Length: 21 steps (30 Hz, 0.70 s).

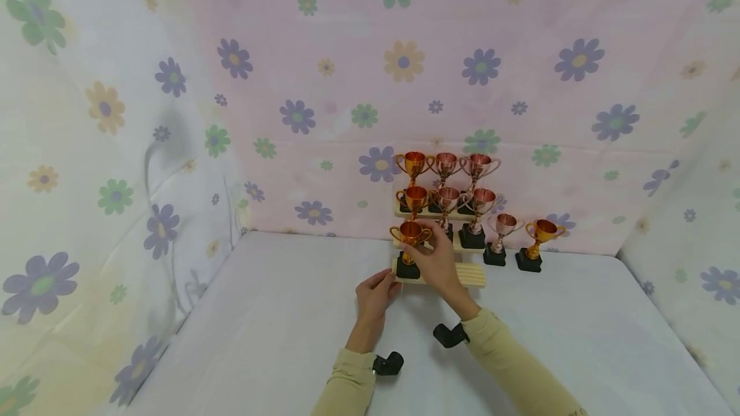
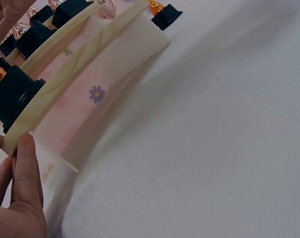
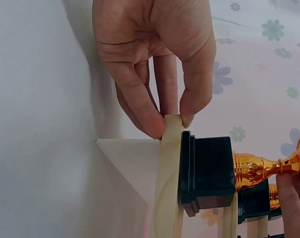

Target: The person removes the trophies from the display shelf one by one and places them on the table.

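A three-tier light wooden stand (image 1: 471, 274) bears small two-handled trophies on black bases. On the left end of its lowest tier is an orange-gold trophy (image 1: 410, 234), its base (image 3: 211, 168) against the board. My right hand (image 1: 437, 266) pinches this trophy's stem; its fingers (image 3: 292, 198) show at the edge of the right wrist view. With thumb and fingers my left hand (image 1: 372, 300) grips the left end of the same board (image 2: 50, 99), seen close up in the left wrist view. The fingers (image 2: 27, 171) lie under the board.
Orange-gold and rose-coloured trophies fill the two upper tiers. A rose trophy (image 1: 496, 254) and a yellow-gold trophy (image 1: 529, 259) stand on the white table (image 1: 277, 313) right of the stand. Flower-patterned cloth (image 1: 347, 82) hangs behind and at both sides.
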Motion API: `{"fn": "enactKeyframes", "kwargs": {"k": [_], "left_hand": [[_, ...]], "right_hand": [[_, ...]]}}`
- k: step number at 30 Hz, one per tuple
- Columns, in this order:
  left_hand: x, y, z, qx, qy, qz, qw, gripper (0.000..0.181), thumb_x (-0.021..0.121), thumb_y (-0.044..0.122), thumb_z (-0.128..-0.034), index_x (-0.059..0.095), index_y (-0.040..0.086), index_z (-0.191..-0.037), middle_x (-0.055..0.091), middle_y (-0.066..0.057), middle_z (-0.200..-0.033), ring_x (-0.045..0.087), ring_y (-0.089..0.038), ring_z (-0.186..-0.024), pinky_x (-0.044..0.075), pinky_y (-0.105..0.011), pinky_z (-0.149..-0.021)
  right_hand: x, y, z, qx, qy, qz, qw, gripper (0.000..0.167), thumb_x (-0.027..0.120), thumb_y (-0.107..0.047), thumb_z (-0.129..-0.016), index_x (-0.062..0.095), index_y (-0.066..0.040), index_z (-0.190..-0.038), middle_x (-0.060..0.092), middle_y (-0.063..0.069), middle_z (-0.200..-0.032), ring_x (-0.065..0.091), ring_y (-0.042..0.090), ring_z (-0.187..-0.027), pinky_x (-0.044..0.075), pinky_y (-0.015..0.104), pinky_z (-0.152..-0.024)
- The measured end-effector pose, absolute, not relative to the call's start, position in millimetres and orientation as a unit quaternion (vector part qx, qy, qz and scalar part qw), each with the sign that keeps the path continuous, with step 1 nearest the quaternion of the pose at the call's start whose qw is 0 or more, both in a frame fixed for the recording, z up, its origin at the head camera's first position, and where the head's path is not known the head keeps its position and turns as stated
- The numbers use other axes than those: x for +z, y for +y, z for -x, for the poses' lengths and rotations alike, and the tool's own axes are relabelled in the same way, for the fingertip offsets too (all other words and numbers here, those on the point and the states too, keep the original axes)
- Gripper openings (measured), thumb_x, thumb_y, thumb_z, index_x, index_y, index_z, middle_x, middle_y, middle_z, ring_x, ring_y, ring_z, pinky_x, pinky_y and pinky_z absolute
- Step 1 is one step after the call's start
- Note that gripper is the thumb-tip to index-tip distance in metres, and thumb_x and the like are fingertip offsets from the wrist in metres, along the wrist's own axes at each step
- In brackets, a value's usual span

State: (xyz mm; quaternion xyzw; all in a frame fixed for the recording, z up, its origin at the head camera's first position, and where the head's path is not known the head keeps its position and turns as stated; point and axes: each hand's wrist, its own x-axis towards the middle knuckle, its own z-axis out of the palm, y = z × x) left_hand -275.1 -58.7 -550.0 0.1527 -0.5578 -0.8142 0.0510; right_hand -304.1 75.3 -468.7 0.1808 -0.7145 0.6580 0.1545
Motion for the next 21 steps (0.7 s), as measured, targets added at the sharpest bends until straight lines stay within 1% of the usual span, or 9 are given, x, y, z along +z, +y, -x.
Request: {"fn": "enactKeyframes", "kwargs": {"k": [3,9,13,15,18,21], "left_hand": [[-551,-58,275,-0.813,-0.558,-0.16,0.049,0.029,0.067,0.007,-0.0972,0.067,-0.01,-0.121,0.069,-0.017,-0.11,0.07,-0.013,-0.086,0.063,-0.026,-0.08],[-551,-59,275,-0.81,-0.562,-0.157,0.047,0.029,0.067,0.008,-0.0972,0.067,-0.009,-0.121,0.068,-0.019,-0.113,0.07,-0.015,-0.089,0.063,-0.028,-0.083],[-552,-59,277,-0.816,-0.554,-0.16,0.046,0.028,0.067,0.006,-0.0964,0.068,-0.009,-0.12,0.068,-0.018,-0.111,0.071,-0.014,-0.088,0.063,-0.027,-0.083],[-553,-59,278,-0.821,-0.547,-0.157,0.048,0.029,0.067,0.005,-0.0962,0.067,-0.011,-0.12,0.068,-0.019,-0.111,0.071,-0.015,-0.088,0.063,-0.027,-0.082],[-554,-59,278,-0.824,-0.544,-0.154,0.047,0.029,0.067,0.004,-0.0962,0.066,-0.011,-0.121,0.068,-0.02,-0.111,0.071,-0.015,-0.088,0.063,-0.026,-0.081],[-554,-59,278,-0.822,-0.545,-0.157,0.045,0.029,0.066,0.004,-0.0966,0.066,-0.011,-0.122,0.068,-0.02,-0.112,0.071,-0.015,-0.089,0.062,-0.026,-0.082]], "right_hand": [[-469,77,302,0.659,-0.713,-0.18,0.157,0.057,0.077,0.008,-0.085,0.054,0.003,-0.137,0.055,0.023,-0.136,0.061,0.037,-0.116,0.058,0.051,-0.095],[-467,82,298,0.653,-0.719,-0.177,0.163,0.056,0.08,0.002,-0.085,0.055,0.0,-0.135,0.058,0.017,-0.133,0.063,0.031,-0.11,0.061,0.036,-0.092],[-469,85,294,0.654,-0.715,-0.183,0.164,0.055,0.079,0.002,-0.085,0.055,0.002,-0.135,0.058,0.017,-0.133,0.063,0.028,-0.108,0.06,0.032,-0.092],[-470,88,292,0.656,-0.714,-0.184,0.161,0.055,0.079,0.003,-0.085,0.055,0.002,-0.134,0.058,0.017,-0.133,0.063,0.024,-0.107,0.06,0.029,-0.092],[-471,94,288,0.654,-0.716,-0.183,0.158,0.053,0.078,0.003,-0.086,0.055,-0.001,-0.134,0.057,0.017,-0.132,0.063,0.017,-0.107,0.059,0.023,-0.091],[-472,102,284,0.653,-0.715,-0.187,0.166,0.053,0.078,0.003,-0.086,0.056,0.0,-0.134,0.058,0.018,-0.129,0.064,0.012,-0.105,0.059,0.02,-0.089]]}}
